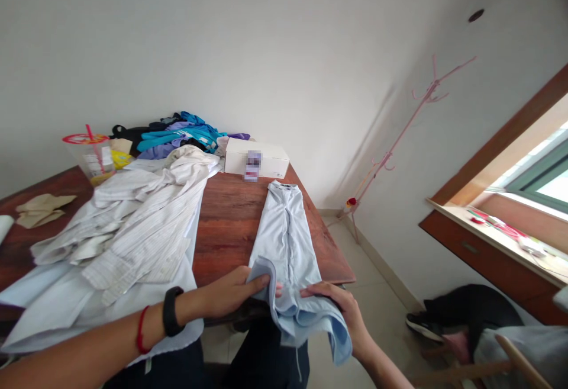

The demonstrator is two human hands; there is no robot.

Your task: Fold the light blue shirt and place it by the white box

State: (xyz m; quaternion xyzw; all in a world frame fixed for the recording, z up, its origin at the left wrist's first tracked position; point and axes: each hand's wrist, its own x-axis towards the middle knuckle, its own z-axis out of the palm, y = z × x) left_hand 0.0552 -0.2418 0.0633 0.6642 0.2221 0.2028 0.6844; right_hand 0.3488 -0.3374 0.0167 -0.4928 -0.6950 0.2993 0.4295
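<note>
A light blue shirt (286, 229) lies lengthwise on the wooden table, its sides folded into a narrow strip and its collar at the far end. The hem end bunches up and hangs over the near table edge. My left hand (235, 288) grips the hem's left side, thumb on top and the other fingers partly hidden by cloth. On the right side, my right hand (335, 300) is closed around the bunched hem, fingers over the fabric. Left of the folded shirt, a loose striped white shirt (146, 223) is spread over other pale cloth.
A white box (273, 158) stands at the table's far edge beside a heap of blue and dark clothes (177, 134). A plastic cup with a straw (95, 161) and a crumpled brown paper (42, 210) are on the left. A pink coat rack (394, 146) stands in the corner.
</note>
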